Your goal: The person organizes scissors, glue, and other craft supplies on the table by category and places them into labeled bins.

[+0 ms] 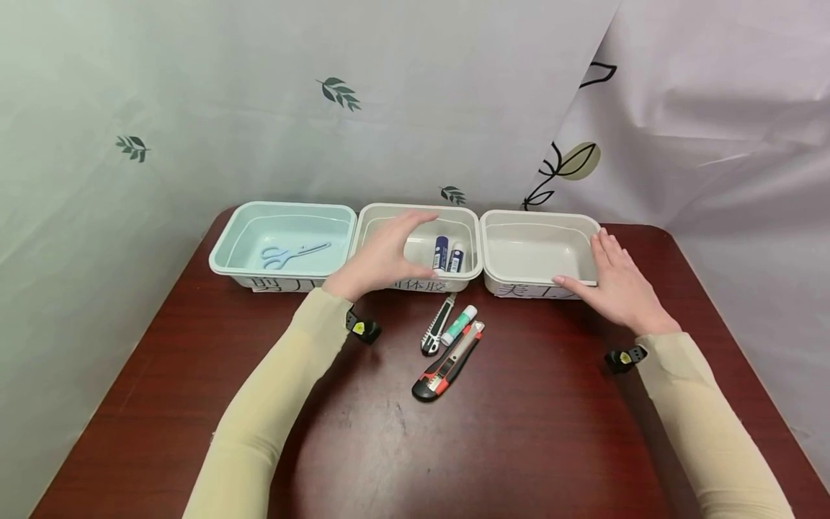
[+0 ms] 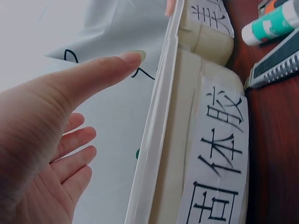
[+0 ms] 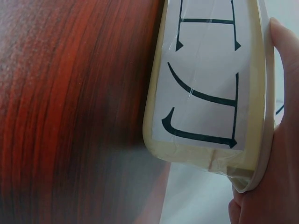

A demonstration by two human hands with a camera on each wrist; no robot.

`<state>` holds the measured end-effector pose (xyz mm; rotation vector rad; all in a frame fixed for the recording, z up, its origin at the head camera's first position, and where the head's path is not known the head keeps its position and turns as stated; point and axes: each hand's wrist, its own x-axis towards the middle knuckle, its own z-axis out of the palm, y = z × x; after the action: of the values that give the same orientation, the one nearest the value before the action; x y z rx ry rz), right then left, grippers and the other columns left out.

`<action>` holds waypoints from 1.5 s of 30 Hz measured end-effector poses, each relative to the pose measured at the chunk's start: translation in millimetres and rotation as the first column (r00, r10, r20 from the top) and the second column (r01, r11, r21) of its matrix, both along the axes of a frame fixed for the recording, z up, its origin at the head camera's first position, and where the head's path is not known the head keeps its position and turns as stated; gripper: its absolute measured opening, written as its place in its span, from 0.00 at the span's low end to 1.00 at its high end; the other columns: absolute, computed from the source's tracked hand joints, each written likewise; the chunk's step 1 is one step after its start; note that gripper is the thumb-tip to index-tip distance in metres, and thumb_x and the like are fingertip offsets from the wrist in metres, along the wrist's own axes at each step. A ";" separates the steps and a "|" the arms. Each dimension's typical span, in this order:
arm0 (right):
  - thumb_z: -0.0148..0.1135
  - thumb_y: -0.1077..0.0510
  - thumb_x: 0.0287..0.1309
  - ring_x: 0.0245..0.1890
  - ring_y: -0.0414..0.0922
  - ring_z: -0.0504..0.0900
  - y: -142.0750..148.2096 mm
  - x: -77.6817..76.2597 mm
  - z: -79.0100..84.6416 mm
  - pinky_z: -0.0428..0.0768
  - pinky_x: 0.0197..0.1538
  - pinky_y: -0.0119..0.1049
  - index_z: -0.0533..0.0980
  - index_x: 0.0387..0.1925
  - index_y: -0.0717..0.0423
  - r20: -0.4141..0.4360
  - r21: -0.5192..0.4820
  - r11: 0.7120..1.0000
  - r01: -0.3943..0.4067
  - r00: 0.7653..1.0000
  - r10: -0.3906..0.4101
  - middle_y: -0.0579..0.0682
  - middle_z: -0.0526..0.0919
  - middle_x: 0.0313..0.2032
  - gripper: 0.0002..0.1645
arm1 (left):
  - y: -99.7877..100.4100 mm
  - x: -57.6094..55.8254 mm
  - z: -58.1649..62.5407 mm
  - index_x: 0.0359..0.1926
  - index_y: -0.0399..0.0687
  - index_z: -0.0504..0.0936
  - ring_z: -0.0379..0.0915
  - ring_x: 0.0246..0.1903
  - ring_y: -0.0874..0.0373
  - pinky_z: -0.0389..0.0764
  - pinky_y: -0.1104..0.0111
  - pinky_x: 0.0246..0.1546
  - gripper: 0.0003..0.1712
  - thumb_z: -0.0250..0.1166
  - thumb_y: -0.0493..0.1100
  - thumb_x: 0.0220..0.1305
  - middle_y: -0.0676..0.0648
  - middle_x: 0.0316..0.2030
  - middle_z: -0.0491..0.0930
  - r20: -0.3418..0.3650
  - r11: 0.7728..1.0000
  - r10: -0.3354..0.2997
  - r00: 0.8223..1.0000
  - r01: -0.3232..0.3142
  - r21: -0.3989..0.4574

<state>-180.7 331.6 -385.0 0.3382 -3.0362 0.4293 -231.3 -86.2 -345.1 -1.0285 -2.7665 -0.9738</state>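
My left hand (image 1: 384,258) hovers over the left part of the middle off-white bin (image 1: 421,249), fingers and thumb spread with nothing between them. Two blue glue sticks (image 1: 440,252) lie inside that bin. At the right-hand off-white bin (image 1: 519,249), my right hand (image 1: 619,288) rests on the right front corner, thumb along the front rim and straight fingers at the right side. In front of the bins lie a black-and-silver utility knife (image 1: 437,326), a green-and-white glue stick (image 1: 459,325) and a red-and-black utility knife (image 1: 447,364).
A pale blue bin (image 1: 223,249) at the left holds blue scissors (image 1: 295,254). The three bins stand side by side along the back of the dark red table (image 1: 519,432), each with a paper label on its front. A patterned curtain (image 1: 259,108) hangs behind.
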 end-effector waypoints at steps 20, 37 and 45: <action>0.56 0.29 0.65 0.78 0.58 0.32 -1.7 1.0 0.3 0.34 0.76 0.50 0.41 0.77 0.73 0.011 -0.003 1.000 0.002 1.000 -0.002 0.67 0.34 0.78 0.65 | 2.9 30.1 -7.9 0.73 0.45 0.67 0.63 0.68 0.58 0.60 0.67 0.69 0.54 0.83 0.51 0.49 0.48 0.69 0.70 -0.019 0.991 -0.111 0.994 0.112 0.070; 0.56 0.29 0.66 0.78 0.58 0.32 -2.2 1.8 0.5 0.34 0.76 0.50 0.42 0.77 0.73 0.005 -0.013 1.000 0.001 1.000 -0.001 0.67 0.35 0.78 0.65 | 7.4 52.3 -19.9 0.72 0.41 0.69 0.65 0.67 0.56 0.63 0.65 0.68 0.51 0.83 0.51 0.50 0.46 0.67 0.72 0.021 0.982 -0.168 0.986 0.165 0.092; 0.55 0.29 0.66 0.78 0.57 0.32 -1.2 1.3 -0.6 0.33 0.76 0.50 0.42 0.77 0.74 0.002 -0.014 1.000 0.000 1.000 0.000 0.67 0.35 0.78 0.64 | 8.9 58.9 -32.9 0.72 0.44 0.71 0.66 0.64 0.61 0.64 0.69 0.66 0.47 0.81 0.51 0.54 0.50 0.65 0.73 0.061 0.985 -0.155 0.986 0.150 0.082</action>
<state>-179.4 330.4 -385.5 0.3376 -3.0334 0.4513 -172.5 -77.3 -377.9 -1.2327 -2.7108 -1.1445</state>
